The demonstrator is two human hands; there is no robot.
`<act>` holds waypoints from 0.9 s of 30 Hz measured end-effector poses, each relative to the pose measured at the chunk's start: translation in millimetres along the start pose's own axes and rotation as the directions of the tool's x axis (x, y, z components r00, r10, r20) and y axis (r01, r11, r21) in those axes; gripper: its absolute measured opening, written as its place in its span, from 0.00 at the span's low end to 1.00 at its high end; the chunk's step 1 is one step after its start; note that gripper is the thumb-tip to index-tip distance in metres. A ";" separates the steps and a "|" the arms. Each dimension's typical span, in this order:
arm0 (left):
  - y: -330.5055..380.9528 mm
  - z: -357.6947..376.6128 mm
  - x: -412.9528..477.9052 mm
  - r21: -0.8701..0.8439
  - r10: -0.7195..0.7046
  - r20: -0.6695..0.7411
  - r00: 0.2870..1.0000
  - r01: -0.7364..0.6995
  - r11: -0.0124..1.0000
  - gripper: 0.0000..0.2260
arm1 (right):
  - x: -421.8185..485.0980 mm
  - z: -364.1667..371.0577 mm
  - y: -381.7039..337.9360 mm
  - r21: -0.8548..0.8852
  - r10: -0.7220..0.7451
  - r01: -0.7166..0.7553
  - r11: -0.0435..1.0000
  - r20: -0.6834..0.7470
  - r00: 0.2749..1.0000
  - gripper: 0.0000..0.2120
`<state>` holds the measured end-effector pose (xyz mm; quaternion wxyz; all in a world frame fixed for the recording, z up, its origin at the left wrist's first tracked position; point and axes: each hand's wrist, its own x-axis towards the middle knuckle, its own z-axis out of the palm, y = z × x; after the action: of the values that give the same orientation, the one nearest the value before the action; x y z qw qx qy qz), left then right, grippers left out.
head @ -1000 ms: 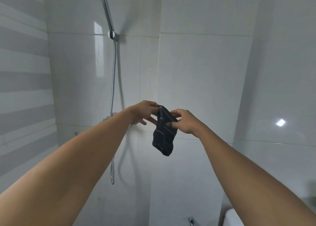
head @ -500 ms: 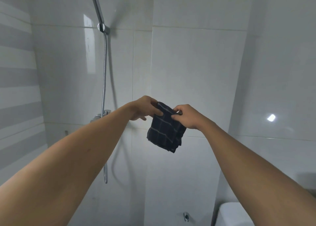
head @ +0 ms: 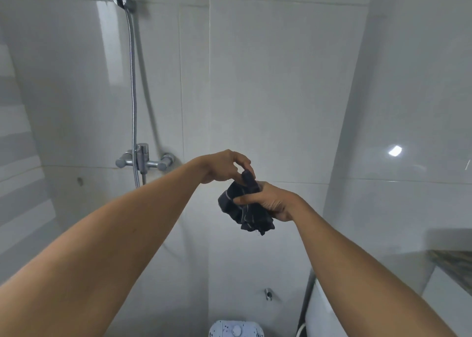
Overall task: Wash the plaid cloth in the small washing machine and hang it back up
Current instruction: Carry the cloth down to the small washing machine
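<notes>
The plaid cloth (head: pixel 249 212) is dark navy with thin pale lines, bunched up in mid-air in front of the white tiled wall. My right hand (head: pixel 272 201) is closed around its middle, with the lower folds hanging below the fist. My left hand (head: pixel 224 166) pinches the cloth's top corner between thumb and fingers, just above and left of the right hand. The small washing machine (head: pixel 236 329) shows only as a pale blue-white rounded top with a knob, at the bottom edge of the view, directly below the cloth.
A chrome shower mixer (head: pixel 143 159) with its hose (head: pixel 132 81) runs up the wall to the left. A small metal wall fitting (head: pixel 267 293) sits low. A white toilet tank (head: pixel 324 313) stands bottom right, and a dark stone counter edge (head: pixel 457 262) lies at far right.
The cloth went from spread between both hands to bunched in my right fist. Both hands dropped lower and the view tilted down, bringing the mixer and the washing machine's top into sight.
</notes>
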<state>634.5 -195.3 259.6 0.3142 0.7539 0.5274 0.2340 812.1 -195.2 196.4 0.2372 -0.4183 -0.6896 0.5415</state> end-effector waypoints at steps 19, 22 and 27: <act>-125.9 72.5 35.1 0.065 -0.255 0.123 0.959 0.248 0.967 0.16 | 78.5 38.7 110.7 0.755 0.439 -0.048 0.654 -0.326 0.837 0.42; -134.4 75.9 47.7 0.042 -0.213 0.155 0.965 0.208 0.977 0.15 | 91.0 48.8 113.9 0.676 0.387 -0.054 0.735 -0.353 0.852 0.29; -157.8 69.8 71.5 -0.136 -0.144 0.225 0.964 0.177 0.975 0.17 | 114.8 55.9 123.1 0.557 0.295 0.029 0.830 -0.482 0.825 0.25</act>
<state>603.9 -104.9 99.0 0.4444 0.7027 0.5304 0.1655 746.2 -122.2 48.7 0.4928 -0.5204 -0.3778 0.5862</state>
